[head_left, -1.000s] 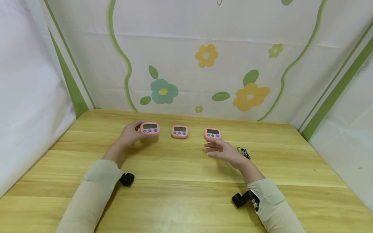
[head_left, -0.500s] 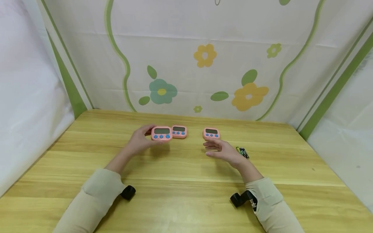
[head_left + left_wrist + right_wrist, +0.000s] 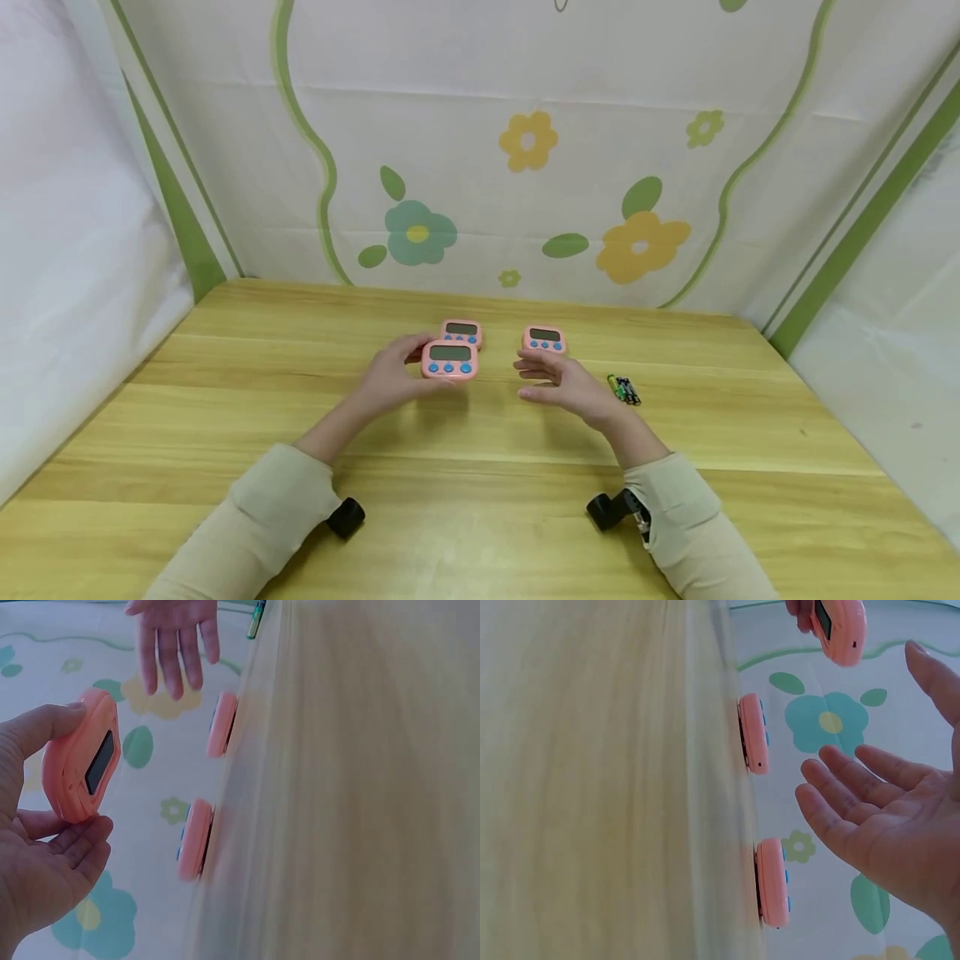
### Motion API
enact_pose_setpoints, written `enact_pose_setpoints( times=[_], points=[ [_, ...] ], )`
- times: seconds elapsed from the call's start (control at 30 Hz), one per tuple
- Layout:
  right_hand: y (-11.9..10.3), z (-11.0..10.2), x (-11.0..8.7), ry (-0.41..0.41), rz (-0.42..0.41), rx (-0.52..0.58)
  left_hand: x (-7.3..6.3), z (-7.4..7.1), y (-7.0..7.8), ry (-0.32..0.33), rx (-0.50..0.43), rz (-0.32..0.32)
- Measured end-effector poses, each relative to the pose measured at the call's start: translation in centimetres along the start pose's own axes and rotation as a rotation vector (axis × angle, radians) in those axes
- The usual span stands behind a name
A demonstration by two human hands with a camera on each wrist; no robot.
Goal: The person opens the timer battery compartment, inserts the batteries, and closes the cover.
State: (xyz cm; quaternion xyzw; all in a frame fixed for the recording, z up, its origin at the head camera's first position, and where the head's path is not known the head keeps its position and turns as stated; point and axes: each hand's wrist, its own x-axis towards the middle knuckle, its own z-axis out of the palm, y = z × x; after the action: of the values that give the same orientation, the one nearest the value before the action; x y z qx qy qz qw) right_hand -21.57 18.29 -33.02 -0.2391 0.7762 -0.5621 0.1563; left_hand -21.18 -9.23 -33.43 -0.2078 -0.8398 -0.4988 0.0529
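Observation:
My left hand point(image 3: 390, 379) pinches a pink digital timer point(image 3: 450, 361) by its edges, thumb on one side and fingers on the other, raised above the table. Its grey screen and blue buttons face up; a dark rectangle shows on its back point(image 3: 84, 761) in the left wrist view. Just behind it, partly covered in the head view, a second pink timer point(image 3: 461, 329) lies on the table. A third matching timer point(image 3: 544, 337) lies farther right. My right hand point(image 3: 566, 387) hovers in front of that one, fingers extended and apart, palm facing left, holding nothing.
Several small green and black batteries point(image 3: 624, 389) lie together on the wooden table point(image 3: 480, 517), right of my right hand. A white curtain point(image 3: 465, 167) with printed flowers stands along the back edge, and white cloth hangs at both sides.
My left hand has carried its timer rightward and nearer to me, from left of the middle timer to in front of it. The right hand has barely moved.

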Motion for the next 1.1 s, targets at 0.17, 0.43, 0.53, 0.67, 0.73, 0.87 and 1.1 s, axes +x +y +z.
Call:
enact_pose_setpoints(
  times=[0.17,0.43,0.53,0.67,0.73,0.87,1.1],
  points=[
    [-0.5,1.0,0.4,-0.005,-0.014,0.008,-0.2,1.0,0.4,-0.005,-0.017,-0.021],
    [-0.7,2.5,0.6,0.009,-0.022,0.044,-0.5,2.2,0.8,0.006,-0.099,0.013],
    [-0.6,2.8,0.6,0.003,-0.03,0.041,-0.6,2.6,0.9,-0.002,-0.106,0.008],
    [-0.5,3.1,0.7,0.015,-0.046,0.044,-0.6,2.8,0.9,-0.013,-0.081,0.008],
    [-0.5,3.3,0.8,0.027,-0.05,0.052,-0.6,2.9,0.8,-0.011,-0.077,0.016],
    [-0.5,3.5,0.8,0.036,-0.046,0.051,-0.8,3.0,0.7,-0.008,-0.088,0.022],
    [-0.5,3.8,0.7,0.047,-0.069,0.046,-1.1,3.5,0.7,-0.015,-0.103,0.048]
  ],
)
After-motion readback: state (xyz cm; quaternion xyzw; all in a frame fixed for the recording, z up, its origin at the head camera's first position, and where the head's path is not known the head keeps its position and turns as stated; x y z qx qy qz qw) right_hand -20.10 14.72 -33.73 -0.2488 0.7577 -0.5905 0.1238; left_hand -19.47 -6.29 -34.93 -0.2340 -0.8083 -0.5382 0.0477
